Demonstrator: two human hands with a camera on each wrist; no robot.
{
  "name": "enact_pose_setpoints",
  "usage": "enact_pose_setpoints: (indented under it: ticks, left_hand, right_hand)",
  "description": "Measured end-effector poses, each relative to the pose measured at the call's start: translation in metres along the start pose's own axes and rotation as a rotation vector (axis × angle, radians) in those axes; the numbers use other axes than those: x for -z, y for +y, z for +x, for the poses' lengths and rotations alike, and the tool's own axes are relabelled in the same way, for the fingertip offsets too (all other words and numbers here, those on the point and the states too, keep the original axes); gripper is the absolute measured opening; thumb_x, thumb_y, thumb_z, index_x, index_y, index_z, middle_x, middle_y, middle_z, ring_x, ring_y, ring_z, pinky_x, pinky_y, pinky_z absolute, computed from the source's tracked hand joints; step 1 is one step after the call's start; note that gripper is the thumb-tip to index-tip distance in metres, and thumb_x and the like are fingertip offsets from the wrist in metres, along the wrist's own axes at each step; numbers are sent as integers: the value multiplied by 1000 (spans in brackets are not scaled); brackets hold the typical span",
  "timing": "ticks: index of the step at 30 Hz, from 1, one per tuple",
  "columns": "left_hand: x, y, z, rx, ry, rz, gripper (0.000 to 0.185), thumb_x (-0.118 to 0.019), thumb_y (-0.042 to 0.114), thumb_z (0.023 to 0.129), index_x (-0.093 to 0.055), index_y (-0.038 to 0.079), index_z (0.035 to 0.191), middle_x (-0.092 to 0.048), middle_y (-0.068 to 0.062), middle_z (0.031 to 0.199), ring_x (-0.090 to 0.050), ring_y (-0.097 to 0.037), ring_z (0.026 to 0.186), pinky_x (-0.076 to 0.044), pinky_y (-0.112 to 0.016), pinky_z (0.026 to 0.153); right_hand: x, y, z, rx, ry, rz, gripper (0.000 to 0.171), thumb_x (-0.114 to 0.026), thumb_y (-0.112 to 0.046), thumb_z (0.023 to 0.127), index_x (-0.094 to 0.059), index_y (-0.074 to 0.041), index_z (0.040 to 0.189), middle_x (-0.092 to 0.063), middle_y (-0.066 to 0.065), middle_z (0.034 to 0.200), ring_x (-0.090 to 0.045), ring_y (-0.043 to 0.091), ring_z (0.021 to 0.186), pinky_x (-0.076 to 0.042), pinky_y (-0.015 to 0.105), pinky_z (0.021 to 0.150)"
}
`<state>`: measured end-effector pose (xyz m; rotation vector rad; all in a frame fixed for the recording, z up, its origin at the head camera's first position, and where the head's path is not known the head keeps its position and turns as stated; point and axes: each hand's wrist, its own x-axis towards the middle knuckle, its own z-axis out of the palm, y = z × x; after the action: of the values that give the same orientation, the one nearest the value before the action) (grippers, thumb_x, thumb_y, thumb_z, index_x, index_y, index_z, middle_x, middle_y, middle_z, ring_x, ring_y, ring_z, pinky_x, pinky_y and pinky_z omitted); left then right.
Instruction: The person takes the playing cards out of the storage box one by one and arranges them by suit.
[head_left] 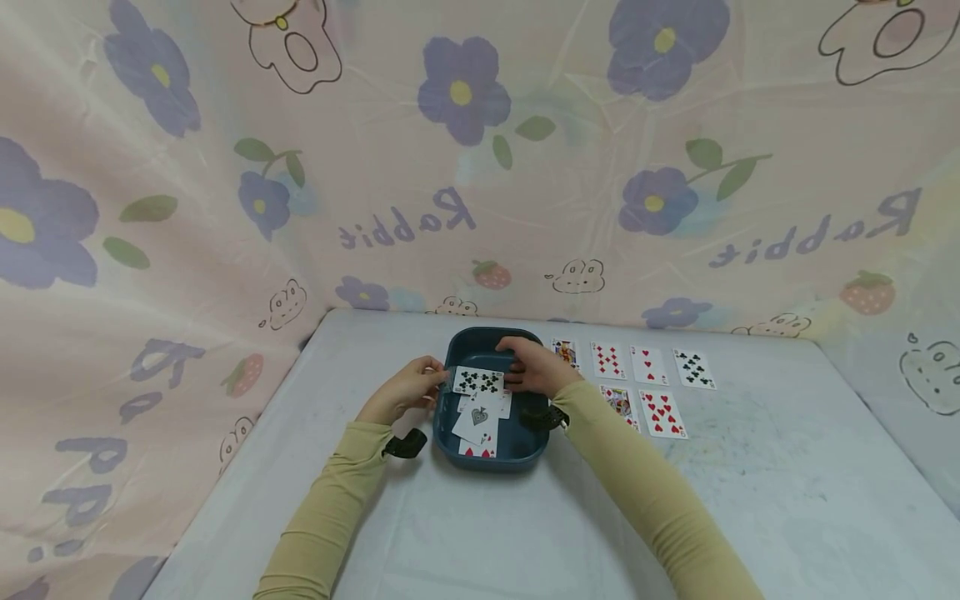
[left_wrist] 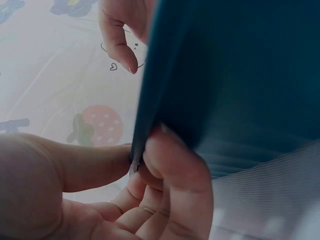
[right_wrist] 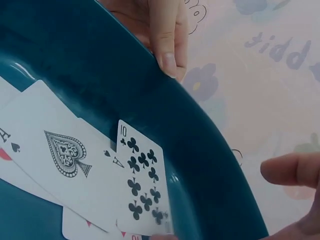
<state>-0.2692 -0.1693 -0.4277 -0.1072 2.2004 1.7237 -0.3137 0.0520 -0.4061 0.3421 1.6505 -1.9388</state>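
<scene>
A dark blue rectangular tray [head_left: 491, 456] stands on the table, with several playing cards inside. My left hand [head_left: 411, 388] is at its left side; in the left wrist view the thumb and index finger [left_wrist: 180, 175] pinch the tray wall [left_wrist: 240, 75]. My right hand [head_left: 536, 367] reaches in over the right side. One of its fingertips touches the edge of the ten of clubs [right_wrist: 141, 175], while its thumb [right_wrist: 290, 169] stays apart from the card. An ace of spades [right_wrist: 65, 155] lies beside the ten, over red-suited cards partly hidden beneath.
Right of the tray, face-up cards lie in two rows, among them a heart card [head_left: 663, 414], a diamond card [head_left: 608, 362] and a club card [head_left: 694, 368]. Some are partly covered by the right arm. A patterned curtain [head_left: 480, 167] hangs behind the white table [head_left: 465, 533].
</scene>
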Motion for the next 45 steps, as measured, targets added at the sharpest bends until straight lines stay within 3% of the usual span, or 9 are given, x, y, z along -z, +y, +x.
enact_pose_setpoints:
  ticks: [5, 9, 16, 19, 22, 26, 31, 38, 45]
  left_hand:
    - [0, 0, 0, 1, 6, 1, 12, -51, 13, 100, -46, 2, 105, -56, -9, 83, -52, -15, 63, -47, -25, 52]
    - [0, -1, -2, 8, 11, -1, 12, -51, 13, 100, -46, 3, 104, -56, -10, 83, -52, -16, 64, -46, -25, 52]
    - [-1, -1, -4, 7, 9, -7, 10, -50, 12, 100, -46, 4, 102, -55, -11, 84, -52, -15, 64, -46, -25, 53]
    - [-1, -1, -5, 6, 5, -8, 10, -51, 13, 100, -46, 4, 102, -55, -11, 84, -53, -15, 63, -46, -25, 53]
    - [-1, 1, -6, 5, 2, -9, 12, -51, 14, 100, -46, 4, 103, -55, -10, 83, -53, -15, 63, -46, -25, 53]
    - [-1, 1, -5, 2, 6, -7, 12, -51, 14, 100, -46, 3, 104, -54, -7, 82, -52, -15, 64, -46, -25, 53]
    - [-1, 0, -4, 6, 6, 10, 13, -51, 14, 100, -46, 3, 105, -55, -6, 83, -52, -15, 65, -46, -25, 54]
    - [-1, 0, -4, -2, 1, -2, 10, -50, 12, 100, -46, 2, 103, -54, -7, 81, -52, -14, 62, -46, -25, 52]
    - [0, 1, -4, 3, -6, -16, 10, -51, 12, 100, -46, 3, 101, -53, -9, 82, -51, -13, 61, -46, -24, 52]
  right_hand:
    - [1, 2, 2, 2, -1, 12, 70, -59, -16, 89, -20, 7, 143, -26, 26, 138, -35, 37, 123, -35, 49, 103]
    - [1, 4, 2, 8, -4, -51, 64, -58, -16, 91, -26, 8, 141, -33, 25, 136, -40, 32, 115, -36, 45, 102]
    - [-2, 8, 6, 54, 1, -220, 31, -57, -8, 91, -54, 6, 118, -58, 19, 115, -54, 22, 88, -45, 36, 88]
    - [-1, 10, 7, 54, -32, -246, 25, -57, 1, 90, -56, 9, 113, -58, 16, 106, -55, 21, 85, -47, 35, 84]
    - [-1, 12, 6, 53, -73, -282, 32, -56, 7, 88, -53, 11, 120, -52, 14, 106, -53, 21, 82, -48, 35, 81]
    - [-2, 12, 4, 68, -125, -412, 38, -56, 12, 87, -55, 9, 125, -56, 15, 107, -54, 20, 78, -49, 33, 75]
    - [-3, 14, 3, 108, -154, -575, 27, -59, 10, 85, -67, 5, 110, -67, 11, 96, -57, 18, 75, -51, 31, 69]
    - [0, 0, -10, 247, -86, -676, 20, -62, 2, 86, -69, 2, 105, -65, 10, 96, -58, 20, 74, -54, 35, 74]
    - [17, -21, -31, 345, -98, -629, 23, -62, -1, 88, -62, 6, 110, -61, 12, 99, -60, 20, 83, -52, 40, 83]
